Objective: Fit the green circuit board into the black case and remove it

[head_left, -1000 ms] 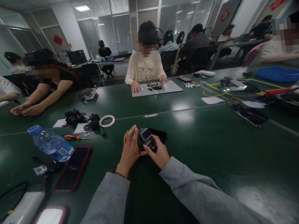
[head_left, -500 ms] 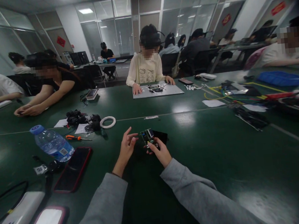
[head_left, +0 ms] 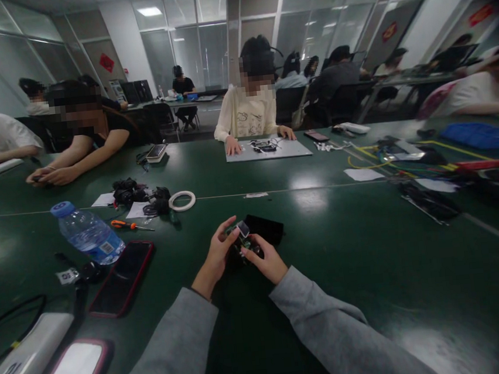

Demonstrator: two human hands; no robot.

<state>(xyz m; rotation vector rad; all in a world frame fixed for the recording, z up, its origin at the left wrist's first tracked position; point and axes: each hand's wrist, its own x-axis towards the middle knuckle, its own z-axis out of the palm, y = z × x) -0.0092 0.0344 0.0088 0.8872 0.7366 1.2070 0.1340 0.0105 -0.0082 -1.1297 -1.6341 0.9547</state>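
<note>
A small green circuit board (head_left: 245,243) with a pale rectangular part on it is held between my two hands above the table. My left hand (head_left: 218,250) grips its left side, the thumb lying near the pale part. The fingers of my right hand (head_left: 266,258) are closed round the lower right edge, and they cover much of the board. Just behind it, a flat black rectangular thing (head_left: 266,229) lies on the green table (head_left: 346,272).
To my left are a water bottle (head_left: 87,235), a phone with a red edge (head_left: 122,278), an orange screwdriver (head_left: 130,225), a white ring (head_left: 182,201) and bundled black cables (head_left: 129,192). Across the table a person (head_left: 250,107) rests both hands by a grey board (head_left: 290,146).
My left hand has moved from open beside the circuit board to gripping its left side. The board has turned and tilted, and more of the black thing behind it shows.
</note>
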